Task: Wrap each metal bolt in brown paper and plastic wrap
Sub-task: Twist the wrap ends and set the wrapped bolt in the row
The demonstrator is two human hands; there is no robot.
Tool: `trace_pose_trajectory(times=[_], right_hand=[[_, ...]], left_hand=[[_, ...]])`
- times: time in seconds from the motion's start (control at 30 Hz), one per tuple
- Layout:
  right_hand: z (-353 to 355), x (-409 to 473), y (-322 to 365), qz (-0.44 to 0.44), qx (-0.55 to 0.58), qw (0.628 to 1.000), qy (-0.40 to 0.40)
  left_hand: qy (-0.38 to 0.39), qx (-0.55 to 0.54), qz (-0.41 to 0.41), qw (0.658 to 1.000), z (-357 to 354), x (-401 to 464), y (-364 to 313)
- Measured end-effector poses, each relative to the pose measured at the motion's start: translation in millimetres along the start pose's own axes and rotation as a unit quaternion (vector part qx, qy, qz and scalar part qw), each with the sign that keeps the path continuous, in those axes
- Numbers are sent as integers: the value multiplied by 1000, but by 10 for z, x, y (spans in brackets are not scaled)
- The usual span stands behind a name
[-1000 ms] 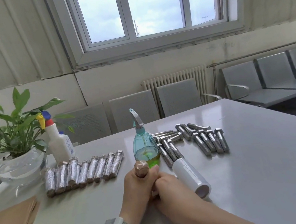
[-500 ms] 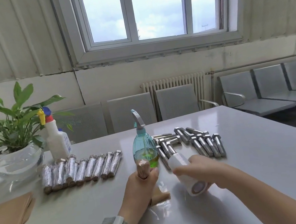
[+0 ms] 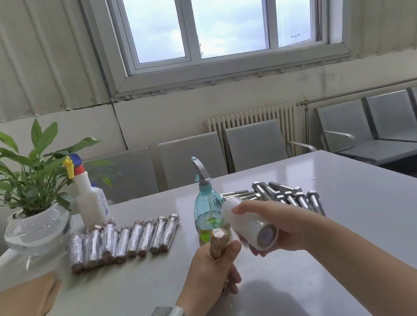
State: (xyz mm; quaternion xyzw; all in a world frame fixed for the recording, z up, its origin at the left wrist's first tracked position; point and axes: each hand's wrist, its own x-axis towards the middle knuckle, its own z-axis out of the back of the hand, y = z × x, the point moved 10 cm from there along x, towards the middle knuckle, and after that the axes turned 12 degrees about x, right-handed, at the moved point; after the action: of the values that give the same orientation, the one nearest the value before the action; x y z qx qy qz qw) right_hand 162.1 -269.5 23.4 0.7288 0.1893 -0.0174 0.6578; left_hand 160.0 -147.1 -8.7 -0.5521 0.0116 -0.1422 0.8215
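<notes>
My left hand (image 3: 211, 271) grips a bolt wrapped in brown paper (image 3: 218, 241), held upright above the table. Just to its right, my right hand (image 3: 277, 225) holds a white roll of plastic wrap (image 3: 247, 223) lifted off the table, its open end facing me. Several bare metal bolts (image 3: 289, 197) lie in a pile behind the roll. A row of several bolts wrapped in paper and plastic (image 3: 125, 239) lies at the left. A stack of brown paper sheets (image 3: 13, 313) sits at the near left edge.
A teal spray bottle (image 3: 207, 211) stands right behind my hands. A white spray bottle (image 3: 89, 200) and a potted plant (image 3: 32, 207) stand at the back left. The grey table (image 3: 357, 231) runs to the right, with metal chairs beyond it.
My right hand took hold of the plastic wrap roll and lifted it off the table beside the wrapped bolt. My left hand kept gripping the bolt and raised it slightly.
</notes>
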Motion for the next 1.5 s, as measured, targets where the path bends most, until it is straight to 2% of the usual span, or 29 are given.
trace_pose_trajectory(times=[0.13,0.2,0.33,0.4,0.5,0.6,0.67,0.73,0.93,1.07,1.27,1.4,1.5], right_hand=[[-125,4,-38,1,47,999,22],[-253,30,-91,3,65,997,37],[-564,94,-250,3,73,994,83],[-618,130,-340,-2,78,993,84],[-617,178,-440,-12,88,993,75],[-557,222,-481,-17,90,994,55],[-556,226,-475,-19,82,995,55],[-561,220,-454,-17,66,996,57],[-522,209,-371,3,30,998,60],[-474,209,-345,12,14,999,42],[-467,198,-307,39,-14,999,26],[-522,168,-188,94,-35,994,49],[-534,151,-116,128,-42,989,57]], left_hand=[[-3,47,-22,999,302,-94,-21],[3,38,-26,999,459,-146,-19],[32,48,16,998,714,-385,189],[53,59,44,996,720,-471,292],[64,71,14,995,636,-559,457],[98,-1,33,995,640,-550,519],[107,29,36,993,713,-561,499],[109,48,2,993,767,-558,466],[179,-44,-14,983,599,-583,362],[182,-83,-4,980,566,-563,377],[150,-25,-5,988,572,-515,392],[101,83,-38,991,662,-481,369],[96,131,-62,985,706,-482,313]])
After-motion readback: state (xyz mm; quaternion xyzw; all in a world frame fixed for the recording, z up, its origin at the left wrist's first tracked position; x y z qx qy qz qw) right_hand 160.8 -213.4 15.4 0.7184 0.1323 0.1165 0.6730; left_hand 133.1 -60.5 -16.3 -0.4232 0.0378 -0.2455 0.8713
